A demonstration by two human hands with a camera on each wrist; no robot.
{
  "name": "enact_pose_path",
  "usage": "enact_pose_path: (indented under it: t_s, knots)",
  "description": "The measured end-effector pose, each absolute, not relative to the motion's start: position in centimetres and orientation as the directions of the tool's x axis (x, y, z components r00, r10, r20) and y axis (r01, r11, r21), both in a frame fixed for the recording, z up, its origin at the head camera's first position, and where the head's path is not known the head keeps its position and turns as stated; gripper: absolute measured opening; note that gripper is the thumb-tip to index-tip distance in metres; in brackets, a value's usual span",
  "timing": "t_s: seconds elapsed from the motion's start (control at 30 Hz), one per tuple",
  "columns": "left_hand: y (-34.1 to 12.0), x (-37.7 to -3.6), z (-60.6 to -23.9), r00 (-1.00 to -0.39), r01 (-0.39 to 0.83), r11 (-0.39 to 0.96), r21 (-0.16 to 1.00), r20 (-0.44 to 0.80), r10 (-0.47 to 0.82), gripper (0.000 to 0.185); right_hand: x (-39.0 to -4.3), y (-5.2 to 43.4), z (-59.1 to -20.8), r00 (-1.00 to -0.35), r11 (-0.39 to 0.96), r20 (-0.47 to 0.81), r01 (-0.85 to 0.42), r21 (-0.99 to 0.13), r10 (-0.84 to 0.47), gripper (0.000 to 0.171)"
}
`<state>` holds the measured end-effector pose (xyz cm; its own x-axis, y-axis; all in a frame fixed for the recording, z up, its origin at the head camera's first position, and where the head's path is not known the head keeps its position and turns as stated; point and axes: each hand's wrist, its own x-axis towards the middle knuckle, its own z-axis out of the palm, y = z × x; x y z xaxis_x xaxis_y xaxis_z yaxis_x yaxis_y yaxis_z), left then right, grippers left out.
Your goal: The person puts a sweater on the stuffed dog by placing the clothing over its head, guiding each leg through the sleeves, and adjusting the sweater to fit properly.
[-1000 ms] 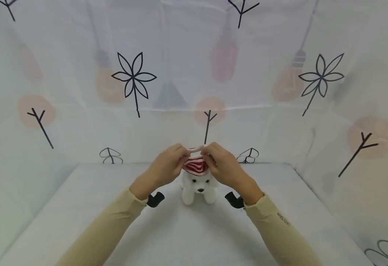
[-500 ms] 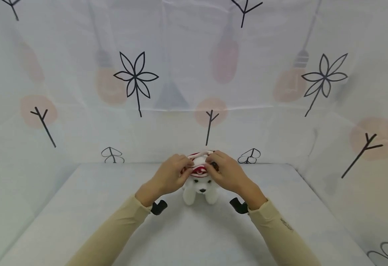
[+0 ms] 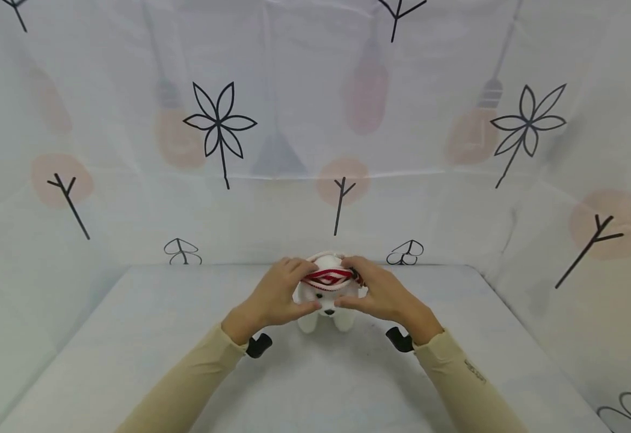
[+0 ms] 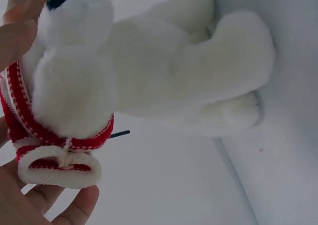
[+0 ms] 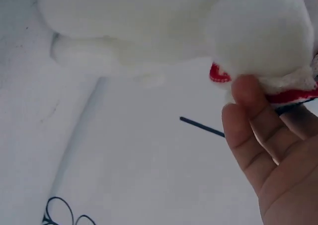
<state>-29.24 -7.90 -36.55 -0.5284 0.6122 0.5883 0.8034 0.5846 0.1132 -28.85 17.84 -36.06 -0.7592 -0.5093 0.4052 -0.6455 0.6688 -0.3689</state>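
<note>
A white plush toy dog (image 3: pixel 308 323) stands on the table, facing me. Round its head, just above the eyes, sits a small red-and-white knit sweater (image 3: pixel 328 277), with white fur showing through its top opening. My left hand (image 3: pixel 276 296) curves round the sweater's left side, thumb beside the dog's muzzle; the left wrist view shows fingers behind a white ribbed cuff (image 4: pixel 57 178). My right hand (image 3: pixel 378 292) curves round the other side, its thumb across one side of the dog's face. Its fingertips (image 5: pixel 247 88) press at the sweater's edge in the right wrist view.
White cloth covers the table (image 3: pixel 315 385). Close behind the dog rises a fabric backdrop (image 3: pixel 272 222) printed with black plants and pale lamps. Black curved pieces (image 3: pixel 259 346) stick out under both wrists.
My hands have come down with the sweater from above the dog's head to beside its face. They stand wider apart, the thumbs now lowered to the muzzle. The sweater's opening has spread wider.
</note>
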Motion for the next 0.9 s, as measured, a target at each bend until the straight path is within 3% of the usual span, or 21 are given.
enact_pose_path:
  t_s: [0.1,0.27,0.57,0.9]
  knots:
    - [-7.9,-29.1,-37.1,-0.561,0.784,0.607,0.129,0.564,0.605,0.076,-28.9,18.2,-36.8,-0.775,0.659,0.369,-0.632,-0.408,-0.514,0.090]
    - [-7.4,-28.9,-38.3,-0.603,0.748,0.650,0.131,0.544,0.584,0.094,-29.4,18.3,-38.2,-0.736,0.623,0.419,-0.676,-0.394,-0.533,0.091]
    - [-6.9,-29.0,-40.0,-0.583,0.744,0.644,0.178,0.644,0.495,0.088,-30.2,17.4,-39.7,-0.613,0.527,0.560,-0.782,-0.331,-0.557,0.090]
    - [-8.3,-28.4,-39.8,-0.553,0.781,0.583,0.223,0.682,0.480,0.079,-30.2,15.6,-39.8,-0.529,0.384,0.597,-0.848,-0.364,-0.603,0.084]
